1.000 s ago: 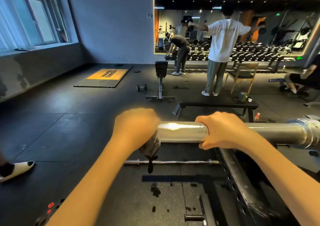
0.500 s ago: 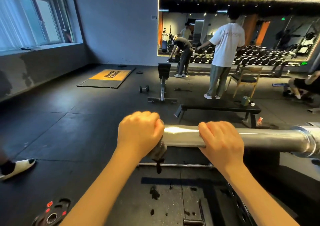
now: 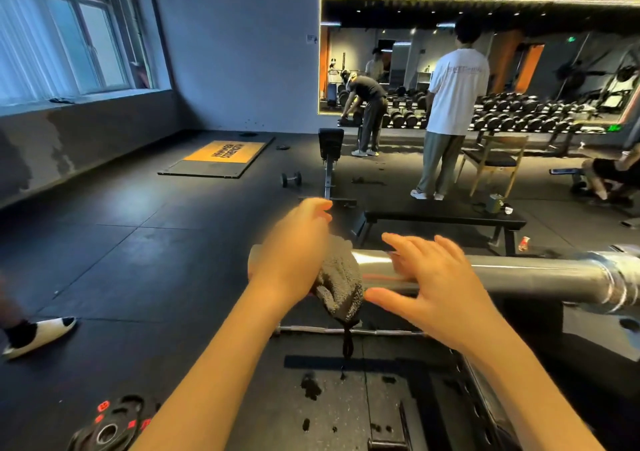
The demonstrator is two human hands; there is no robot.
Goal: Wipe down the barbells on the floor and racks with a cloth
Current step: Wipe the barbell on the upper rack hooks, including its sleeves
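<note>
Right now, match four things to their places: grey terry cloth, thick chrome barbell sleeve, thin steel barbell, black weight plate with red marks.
1 grey terry cloth
2 thick chrome barbell sleeve
3 thin steel barbell
4 black weight plate with red marks

a floor, bottom-left corner
b draped over the sleeve
c floor, beneath the cloth
d raised, running to right edge

Pairs: 1-b; 2-d; 3-c; 4-a

The floor point(image 3: 138, 260) is dark with big squares. Windows point(image 3: 69, 35) on the left let in pale light — a long mirror point(image 3: 554, 52) on the far wall point(image 3: 242, 62) glows at its edge. A wooden chair point(image 3: 495, 163) stands behind a black bench point(image 3: 443, 216).
</note>
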